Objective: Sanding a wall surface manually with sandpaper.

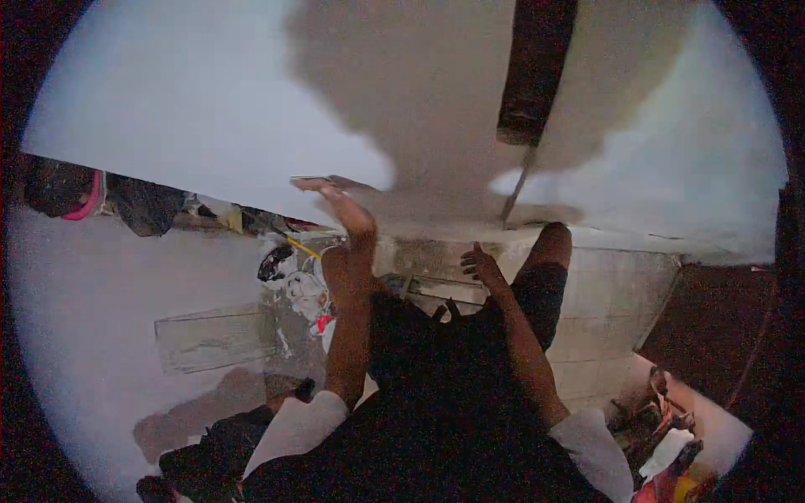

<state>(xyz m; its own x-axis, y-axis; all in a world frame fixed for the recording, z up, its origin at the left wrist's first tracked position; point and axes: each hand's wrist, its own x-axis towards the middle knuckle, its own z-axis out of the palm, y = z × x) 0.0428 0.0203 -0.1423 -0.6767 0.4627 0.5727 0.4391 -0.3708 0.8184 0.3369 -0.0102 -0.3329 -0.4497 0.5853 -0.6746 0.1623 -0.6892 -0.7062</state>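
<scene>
My left hand (324, 187) is raised with a bent wrist against a large white wall (188, 94). A thin pale edge runs along its fingers; blur hides whether that is a held thing. Lower down, my right hand (483, 264) hangs in front of my right knee's inner side, thumb up and fingers loosely curled apart. Nothing shows in it. A broad shadow (427, 94) of my head and shoulders falls across the wall. One dark upright strip (538, 69) crosses that shadow, with a thin line (519, 188) running down from its lower end.
Cluttered items (302, 283), some white, lie on the floor left of my legs, near a yellow stick (303, 247). Dark bags (148, 204) line the left side. A rectangular frame (446, 290) lies between my legs. A brown panel (704, 327) and a colourful heap (660, 434) are at right.
</scene>
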